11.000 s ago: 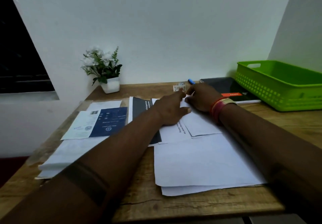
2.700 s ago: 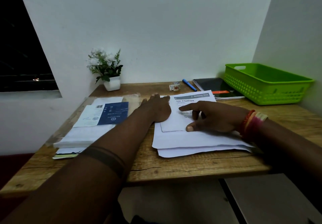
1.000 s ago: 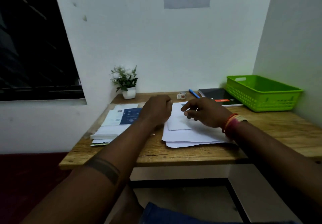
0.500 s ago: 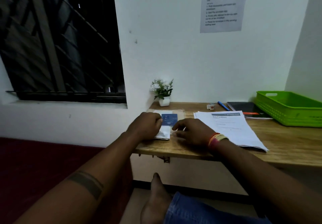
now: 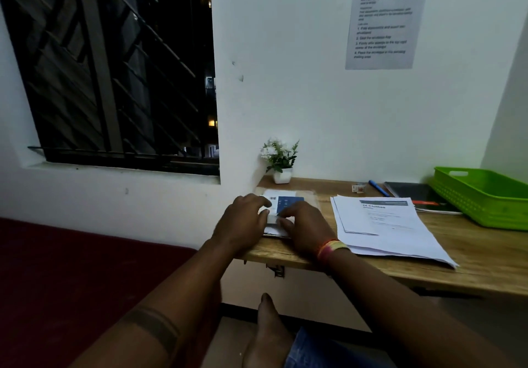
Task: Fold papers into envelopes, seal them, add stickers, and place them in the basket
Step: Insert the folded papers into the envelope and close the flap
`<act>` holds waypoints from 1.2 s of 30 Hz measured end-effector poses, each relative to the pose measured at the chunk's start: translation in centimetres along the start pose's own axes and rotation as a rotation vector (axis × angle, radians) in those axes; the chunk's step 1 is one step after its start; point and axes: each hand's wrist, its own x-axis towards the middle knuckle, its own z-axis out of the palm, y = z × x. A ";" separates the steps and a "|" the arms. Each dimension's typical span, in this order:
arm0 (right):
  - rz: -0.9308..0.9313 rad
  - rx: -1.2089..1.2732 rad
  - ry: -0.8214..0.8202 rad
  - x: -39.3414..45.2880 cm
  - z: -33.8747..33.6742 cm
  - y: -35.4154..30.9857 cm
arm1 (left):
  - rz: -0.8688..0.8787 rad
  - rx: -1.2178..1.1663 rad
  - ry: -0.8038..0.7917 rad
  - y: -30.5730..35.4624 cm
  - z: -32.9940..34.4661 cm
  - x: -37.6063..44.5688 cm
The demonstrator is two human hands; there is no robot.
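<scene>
- Envelopes (image 5: 281, 210) lie stacked at the table's (image 5: 471, 256) left end, near its front edge; we judge the top one could slide off if tugged.
- Head view: our left hand (image 5: 241, 223) and right hand (image 5: 304, 227), fingers curled, pinch the top envelope's near edge; papers (image 5: 383, 224) and the green basket (image 5: 485, 196) wait rightward.
</scene>
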 end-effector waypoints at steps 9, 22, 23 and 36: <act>0.087 0.301 0.272 1.5 -5.1 -3.0 | -0.008 -0.095 0.276 2.4 -1.8 -0.3; -0.089 0.668 0.290 3.1 -12.8 -7.3 | 0.067 -0.220 0.386 8.8 -7.6 4.1; -0.104 0.591 0.318 3.4 -13.0 -7.1 | 0.072 -0.221 0.392 9.1 -8.1 4.5; 0.112 0.164 0.396 3.4 -14.1 0.9 | 0.202 -0.158 0.106 11.1 -7.1 10.8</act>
